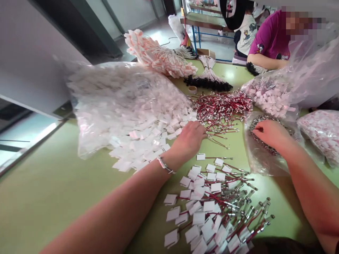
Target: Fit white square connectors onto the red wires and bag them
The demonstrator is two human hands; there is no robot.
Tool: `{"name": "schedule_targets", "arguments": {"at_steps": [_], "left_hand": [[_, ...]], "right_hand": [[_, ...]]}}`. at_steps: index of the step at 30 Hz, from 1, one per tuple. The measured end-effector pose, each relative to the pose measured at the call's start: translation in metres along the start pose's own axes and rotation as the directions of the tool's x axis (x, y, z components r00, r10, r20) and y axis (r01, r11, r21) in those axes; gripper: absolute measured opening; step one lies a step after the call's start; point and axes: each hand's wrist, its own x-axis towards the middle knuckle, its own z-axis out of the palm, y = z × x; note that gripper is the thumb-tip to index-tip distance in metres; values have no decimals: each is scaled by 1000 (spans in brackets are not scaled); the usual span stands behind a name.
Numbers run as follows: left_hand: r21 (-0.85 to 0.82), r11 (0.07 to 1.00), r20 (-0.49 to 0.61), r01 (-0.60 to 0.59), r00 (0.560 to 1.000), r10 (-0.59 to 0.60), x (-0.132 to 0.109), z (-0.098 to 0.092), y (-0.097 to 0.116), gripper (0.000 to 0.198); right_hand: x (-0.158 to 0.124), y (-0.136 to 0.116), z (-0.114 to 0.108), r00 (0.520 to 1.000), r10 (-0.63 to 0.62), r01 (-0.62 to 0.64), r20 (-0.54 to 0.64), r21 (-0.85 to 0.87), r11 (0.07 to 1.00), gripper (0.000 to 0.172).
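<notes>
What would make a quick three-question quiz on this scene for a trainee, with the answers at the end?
1. Which hand is at the clear bag of metal pieces?
2. True or false: the left wrist is bare.
3. What color are the piled wires beyond the left hand?
A) Blue
B) Red
C) Yellow

Key:
1. The right hand.
2. False; it wears a band.
3. B.

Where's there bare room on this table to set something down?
Widest: the green tabletop at left, between the big bag and the left forearm. A small gap separates the loose red wires from the white-tabbed wires, beside the small bag under the right hand. Crowded: around the left hand.
</notes>
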Motion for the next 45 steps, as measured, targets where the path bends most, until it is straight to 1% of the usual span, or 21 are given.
{"name": "schedule_targets", "arguments": {"at_steps": [3, 6, 9, 11, 14, 15, 17, 19, 20, 22, 24, 28, 30, 32, 34, 35, 37, 39, 42, 44, 45], "left_hand": [[124, 992, 27, -29, 999, 26, -2, 1, 3, 17], [199, 980, 72, 3, 997, -17, -2, -2, 5, 20], [187, 978, 135, 90, 984, -117, -3, -7, 6, 26], [125, 986, 134, 106, 983, -123, -5, -12, 5, 29], [25, 992, 66, 122, 990, -123, -7, -22, 5, 27], [-7, 989, 31, 151, 988, -150, -8, -25, 6, 25], [-115, 974, -5, 195, 980, -197, -9, -30, 12, 27], [-317, 929, 44, 190, 982, -185, -9, -31, 22, 30], [-424, 889, 91, 174, 985, -149, -9, -30, 29, 30], [-580, 800, 157, 155, 985, -77, -9, -25, 40, 29], [-651, 744, 168, 152, 984, -55, -9, -19, 47, 29], [-700, 700, 155, 143, 987, -47, -10, -13, 48, 32], [-697, 706, 147, 125, 989, -30, -11, -14, 46, 32], [-689, 718, 135, 99, 991, -7, -11, -15, 45, 33], [-677, 733, 120, 68, 993, 19, -12, -15, 45, 33], [-661, 749, 107, 50, 994, 28, -12, -15, 44, 34], [-590, 808, 80, 9, 996, 47, -13, -13, 43, 36], [-449, 892, 56, -58, 994, 93, -14, -12, 42, 34], [-200, 958, 107, -207, 967, 231, -14, -12, 41, 28], [-118, 962, 153, -246, 953, 262, -12, -14, 43, 27], [-121, 962, 160, -244, 952, 261, -11, -16, 43, 27]], "right_hand": [[1, -12, 12, 1000, 11, -10, 5, -135, 991, 24], [-1, -18, 20, 998, -65, 62, -7, -216, 974, 24], [-2, -20, 23, 991, -120, 99, -66, -261, 960, 27], [-3, -21, 21, 984, -117, 83, -132, -235, 968, 26], [-6, -22, 15, 974, -46, 32, -221, -70, 997, 24], [-8, -24, 13, 971, -34, 39, -238, 15, 999, 23], [-13, -31, 12, 966, -69, 126, -248, 221, 967, 20], [-20, -44, 15, 959, -152, 245, -240, 432, 868, 18], [-24, -52, 17, 954, -187, 286, -234, 524, 803, 17], [-30, -66, 23, 947, -225, 321, -229, 653, 686, 17], [-34, -76, 28, 943, -225, 334, -247, 710, 619, 17], [-36, -82, 29, 938, -217, 346, -270, 756, 556, 16], [-35, -80, 27, 953, -210, 297, -218, 807, 510, 16], [-35, -78, 26, 970, -211, 205, -120, 870, 449, 18], [-35, -76, 26, 972, -228, 139, -46, 901, 411, 21], [-35, -76, 26, 971, -234, 142, -44, 897, 418, 21], [-35, -76, 24, 967, -237, 195, -88, 856, 479, 18], [-35, -77, 22, 964, -249, 223, -96, 801, 556, 17], [-34, -77, 18, 963, -270, 156, 19, 775, 613, 21], [-31, -76, 17, 959, -277, 130, 62, 771, 623, 23], [-30, -75, 16, 957, -283, 133, 68, 762, 634, 24]]}}
